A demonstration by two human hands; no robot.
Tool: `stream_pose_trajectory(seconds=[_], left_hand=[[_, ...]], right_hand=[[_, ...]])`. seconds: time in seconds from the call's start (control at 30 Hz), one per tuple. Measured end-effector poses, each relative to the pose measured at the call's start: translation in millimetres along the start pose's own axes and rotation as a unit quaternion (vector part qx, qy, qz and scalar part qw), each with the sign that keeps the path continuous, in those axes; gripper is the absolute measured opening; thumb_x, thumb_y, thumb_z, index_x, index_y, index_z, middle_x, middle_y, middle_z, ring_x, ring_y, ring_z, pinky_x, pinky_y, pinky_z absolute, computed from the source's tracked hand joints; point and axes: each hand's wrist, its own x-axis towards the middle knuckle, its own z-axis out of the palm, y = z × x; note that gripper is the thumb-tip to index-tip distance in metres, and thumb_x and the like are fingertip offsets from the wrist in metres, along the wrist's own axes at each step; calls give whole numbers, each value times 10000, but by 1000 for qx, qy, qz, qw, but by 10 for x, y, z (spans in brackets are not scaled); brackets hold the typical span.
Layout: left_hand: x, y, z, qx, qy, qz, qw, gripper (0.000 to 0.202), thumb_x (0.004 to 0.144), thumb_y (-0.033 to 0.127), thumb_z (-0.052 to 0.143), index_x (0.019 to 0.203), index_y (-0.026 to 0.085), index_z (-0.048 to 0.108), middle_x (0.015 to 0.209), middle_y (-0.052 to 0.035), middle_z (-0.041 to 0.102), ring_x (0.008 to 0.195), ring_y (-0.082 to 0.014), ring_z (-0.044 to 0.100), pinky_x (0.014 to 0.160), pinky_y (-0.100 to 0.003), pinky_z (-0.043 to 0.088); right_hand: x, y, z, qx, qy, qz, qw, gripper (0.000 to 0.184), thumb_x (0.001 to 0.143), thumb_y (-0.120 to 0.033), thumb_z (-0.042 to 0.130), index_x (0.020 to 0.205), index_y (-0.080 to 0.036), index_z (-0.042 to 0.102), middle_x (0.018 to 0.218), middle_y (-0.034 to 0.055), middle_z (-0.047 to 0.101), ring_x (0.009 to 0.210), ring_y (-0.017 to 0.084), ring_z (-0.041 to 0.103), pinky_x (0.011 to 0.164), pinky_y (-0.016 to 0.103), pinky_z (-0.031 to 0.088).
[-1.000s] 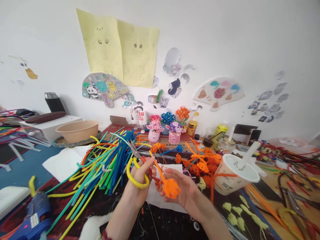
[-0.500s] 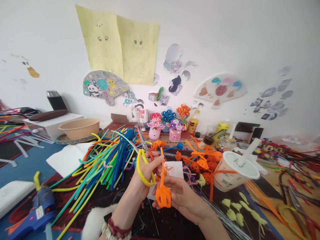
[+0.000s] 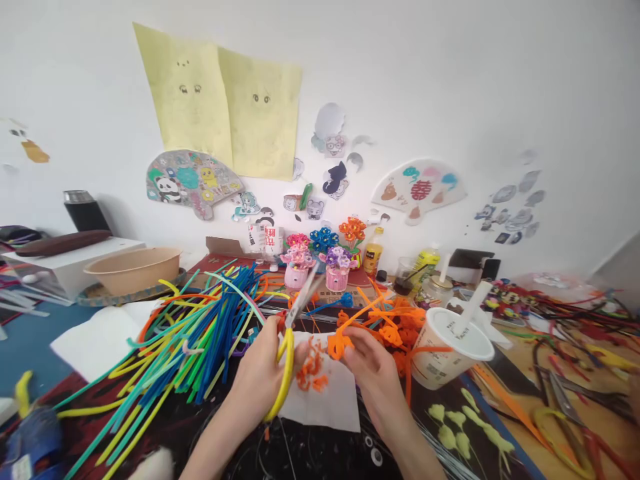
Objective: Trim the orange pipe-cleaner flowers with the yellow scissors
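Note:
My left hand (image 3: 259,377) is shut on a pair of yellow-handled scissors (image 3: 286,363), with the steel blades (image 3: 302,297) pointing up and away from me. My right hand (image 3: 373,375) pinches an orange pipe-cleaner flower (image 3: 340,344) close to the scissors. Below both hands lies a white paper sheet (image 3: 325,400) with orange fuzzy snippets (image 3: 312,370) on it. A large heap of multicoloured pipe cleaners (image 3: 200,340) lies left of my left hand. Orange pipe-cleaner flowers (image 3: 393,327) are piled beyond my right hand.
A white plastic cup with a straw (image 3: 447,343) stands right of the orange pile. A blue glue gun (image 3: 33,440) lies at the lower left. Pink pots of pipe-cleaner flowers (image 3: 310,270) stand at the back, with a beige bowl (image 3: 133,270) to their left. More pipe cleaners and scissors (image 3: 565,407) lie at the right.
My hands have moved closer together over the paper. The scissors now point up and away, the flower sits beside them, and more orange snippets show on the paper. The view has swung slightly right.

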Motion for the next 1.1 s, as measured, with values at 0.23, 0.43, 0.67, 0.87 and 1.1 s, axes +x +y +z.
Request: stream_pose_trajectory(seconds=[0.23, 0.43, 0.67, 0.87, 1.1], left_hand=[[-107, 87, 42, 252, -125, 50, 958, 212, 799, 395, 573, 939, 240, 538, 857, 8, 653, 778, -223, 636, 638, -283, 356], [-111, 65, 52, 298, -127, 58, 944, 218, 848, 437, 526, 969, 255, 532, 849, 19, 674, 774, -239, 667, 596, -280, 327], [-111, 68, 65, 307, -132, 59, 941, 246, 874, 461, 514, 1019, 265, 550, 841, 27, 694, 787, -249, 680, 595, -283, 327], [-121, 78, 67, 315, -150, 55, 935, 273, 895, 492, 472, 949, 241, 565, 808, 5, 702, 757, -248, 679, 569, -277, 318], [-120, 130, 57, 331, -169, 48, 927, 226, 904, 434, 463, 947, 227, 544, 853, -27, 702, 779, -250, 687, 568, -274, 340]], right_hand=[[49, 23, -38, -54, 89, -58, 993, 347, 707, -341, 779, 1003, -187, 684, 1053, 95, 729, 1002, 241, 680, 902, 356, 540], [23, 17, -31, -81, 85, -75, 990, 315, 707, -319, 776, 976, -185, 683, 1001, 82, 748, 938, 224, 704, 843, 321, 565], [10, 6, -24, -94, 81, -90, 988, 329, 717, -322, 769, 1005, -185, 688, 1043, 96, 739, 935, 234, 703, 821, 323, 569], [6, 45, -32, -84, 80, -86, 990, 316, 734, -311, 767, 1017, -198, 684, 991, 71, 750, 930, 203, 701, 827, 289, 560], [29, 29, -25, -79, 76, -93, 990, 304, 741, -301, 761, 1017, -197, 688, 996, 71, 751, 920, 201, 706, 833, 288, 559]])
